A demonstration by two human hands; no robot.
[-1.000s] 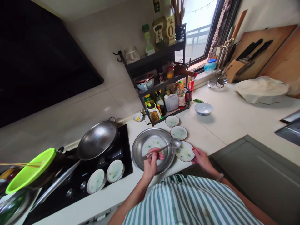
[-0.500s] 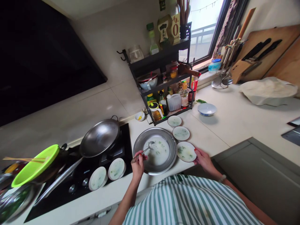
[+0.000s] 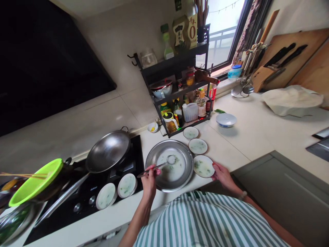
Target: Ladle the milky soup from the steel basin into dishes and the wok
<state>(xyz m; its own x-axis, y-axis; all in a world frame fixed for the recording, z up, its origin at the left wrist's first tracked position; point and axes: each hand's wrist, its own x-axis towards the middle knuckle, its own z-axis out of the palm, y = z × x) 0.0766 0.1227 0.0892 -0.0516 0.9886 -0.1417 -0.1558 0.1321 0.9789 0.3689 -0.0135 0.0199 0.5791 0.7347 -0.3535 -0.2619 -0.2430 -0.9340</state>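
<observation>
My left hand (image 3: 149, 182) is closed round the handle of a metal ladle (image 3: 171, 159). The ladle's head lies over the whitish soup with green bits (image 3: 172, 172) in a wide steel basin (image 3: 189, 175). To the right of the basin, my right hand (image 3: 223, 176) grips the rim of a bowl of the same soup (image 3: 203, 166), thumb on the near edge and the other fingers mostly hidden. Behind it stand two more filled bowls, one nearer (image 3: 197, 146) and one farther (image 3: 190, 132).
Two filled bowls (image 3: 127, 185) (image 3: 106, 196) sit at the stove's edge. A wok (image 3: 108, 152) rests on the stove, a green basket (image 3: 38, 181) beyond. A spice rack (image 3: 174, 65) stands behind the basin; a white-blue bowl (image 3: 226, 120) and knife block (image 3: 263, 78) are to the right.
My left hand has shifted slightly left, and the ladle has swung to a flatter angle, its head moving a little right over the soup. My right hand stays at the bowl.
</observation>
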